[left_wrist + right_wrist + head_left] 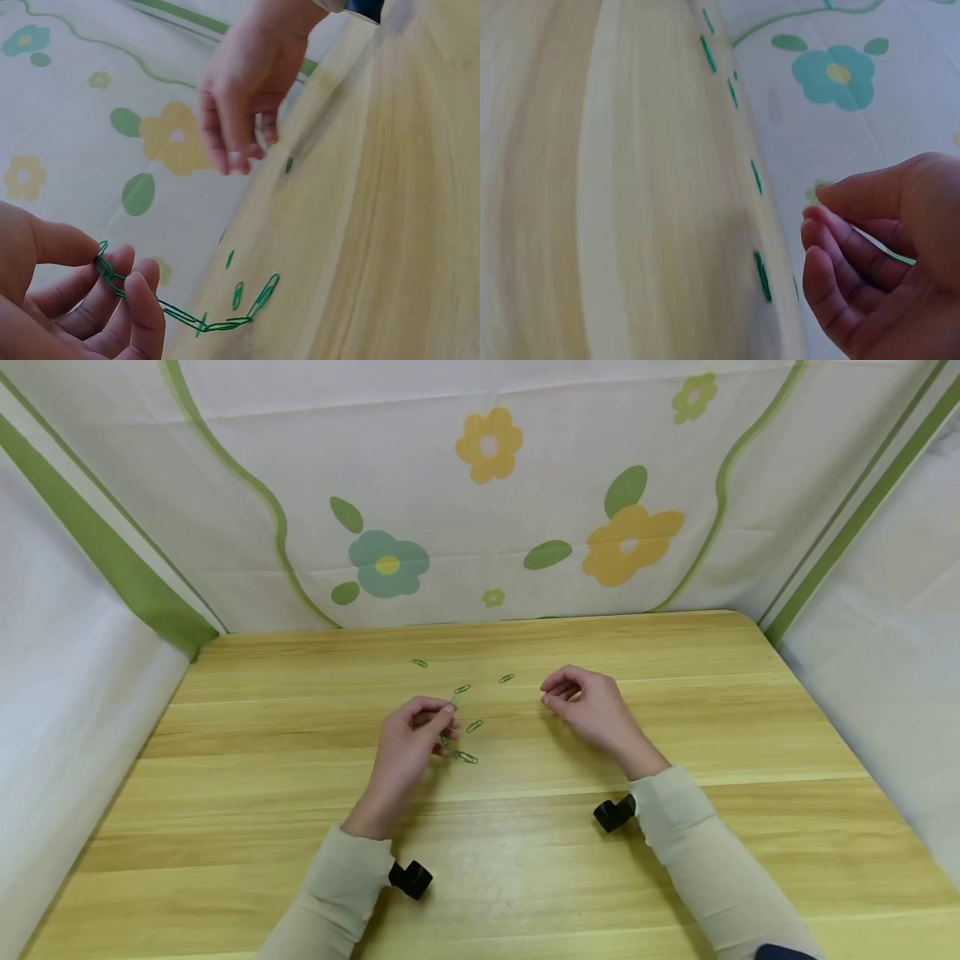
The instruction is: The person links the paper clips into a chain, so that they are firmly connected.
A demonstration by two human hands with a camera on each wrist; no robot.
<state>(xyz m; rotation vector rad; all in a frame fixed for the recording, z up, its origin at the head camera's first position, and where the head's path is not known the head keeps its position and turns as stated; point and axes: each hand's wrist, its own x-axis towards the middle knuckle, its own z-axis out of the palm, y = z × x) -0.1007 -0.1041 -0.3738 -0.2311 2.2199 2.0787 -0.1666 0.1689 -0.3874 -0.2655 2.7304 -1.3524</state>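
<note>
Well, thin green paperclip chain point(226, 325) in pinched left fingers point(144, 313) — right fingers point(825, 292) loose, empty

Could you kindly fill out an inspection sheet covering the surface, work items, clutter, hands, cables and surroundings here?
Surface: wood-grain table, light-coloured.
Work items: linked green paper clip chain; several loose green paper clips nearby; whether the chain's lower end touches the table is unclear.
Clutter: nothing seen.
Left hand: pinches the chain near one end.
Right hand: above the table, fingers bent, no clip visible in them.
Cables: nothing seen.
Surroundings: flower-patterned cloth behind the table; black device at the left sleeve.
</note>
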